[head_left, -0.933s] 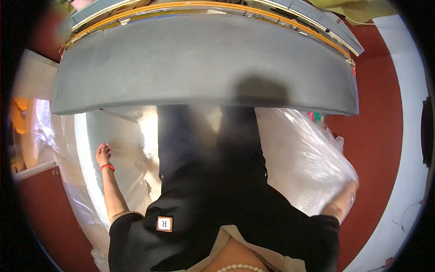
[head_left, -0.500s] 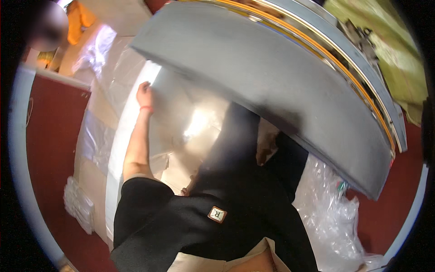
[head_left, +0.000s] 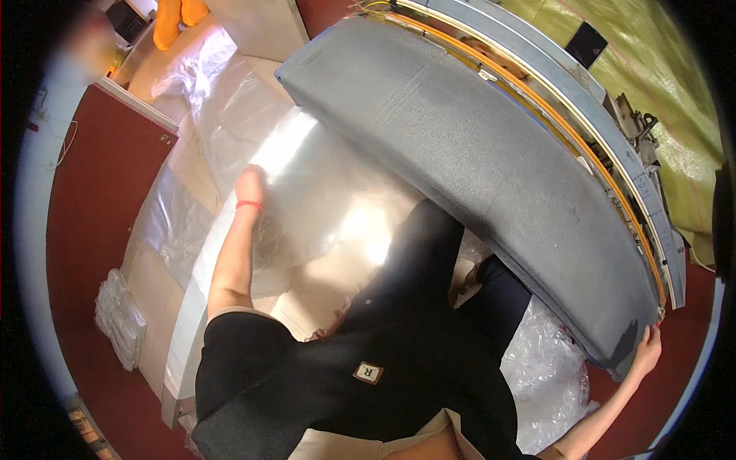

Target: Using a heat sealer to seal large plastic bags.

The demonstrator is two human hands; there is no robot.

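Observation:
My left hand (head_left: 249, 188), with a red band at its wrist, is closed over the upper edge of a large shiny metal panel (head_left: 307, 211). A pale strip (head_left: 201, 287) runs along that edge, and the fingertips are blurred. My right hand (head_left: 648, 353) is at the near right corner of a long grey-covered bench (head_left: 475, 161). Its fingers are pressed together against the corner; whether anything small is between them is hidden. The panel's far end lies close to the bench's left end.
Clear plastic film (head_left: 544, 376) lies beneath the bench; more film (head_left: 211, 115) covers cardboard at far left. Behind the bench's orange strip (head_left: 567, 130) run metal rails. A dark phone (head_left: 586, 44) rests on yellow-green sheeting (head_left: 675, 115). A bundle of clear plastic (head_left: 120, 318) sits at left.
My right hand has come into view at the bench's right corner. My left hand stays on the panel's edge. The whole view has shifted, and the phone now shows.

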